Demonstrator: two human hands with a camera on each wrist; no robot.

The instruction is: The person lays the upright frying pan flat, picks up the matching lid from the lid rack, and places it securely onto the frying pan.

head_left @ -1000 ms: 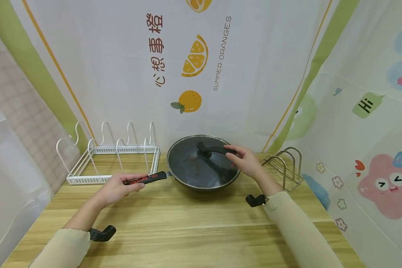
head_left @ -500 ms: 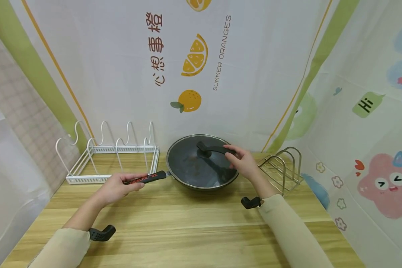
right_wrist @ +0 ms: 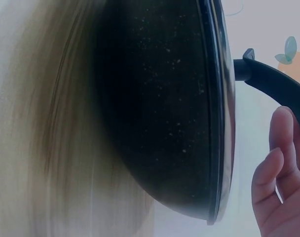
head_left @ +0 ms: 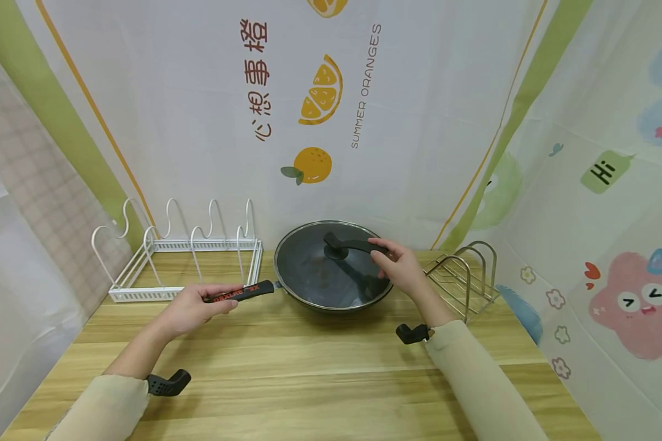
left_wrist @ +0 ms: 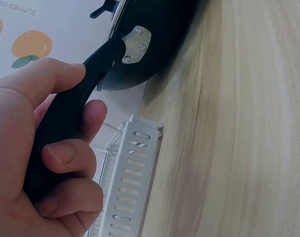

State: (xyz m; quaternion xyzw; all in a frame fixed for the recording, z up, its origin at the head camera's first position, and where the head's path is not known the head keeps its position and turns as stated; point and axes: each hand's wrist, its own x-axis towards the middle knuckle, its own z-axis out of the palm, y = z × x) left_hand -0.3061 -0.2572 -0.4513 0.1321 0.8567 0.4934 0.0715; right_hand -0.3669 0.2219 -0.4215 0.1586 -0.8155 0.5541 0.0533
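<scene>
The wok (head_left: 331,278) sits on the wooden table (head_left: 309,380) toward its far edge, between the white wire rack (head_left: 176,257) on its left and the metal rack (head_left: 466,272) on its right, with the glass lid (head_left: 320,260) seated on its rim. The left hand (head_left: 190,309) has its grip closed around the wok's long black handle (head_left: 239,293); the left wrist view shows the fingers (left_wrist: 71,158) and thumb wrapped round it just short of the riveted bracket. The right hand (head_left: 399,266) has taken hold of the outer end of the lid's black handle (head_left: 353,245), fingers curled over it, though the right wrist view shows only fingertips (right_wrist: 281,143) lying along that handle, so how firm this grip is cannot be told. Judging from this, both holds are made and the work itself is barely begun: the lid is not yet off, the wok appears to rest on the table, and neither rack carries anything. Lifting the lid or moving the wok remains to be done.
</scene>
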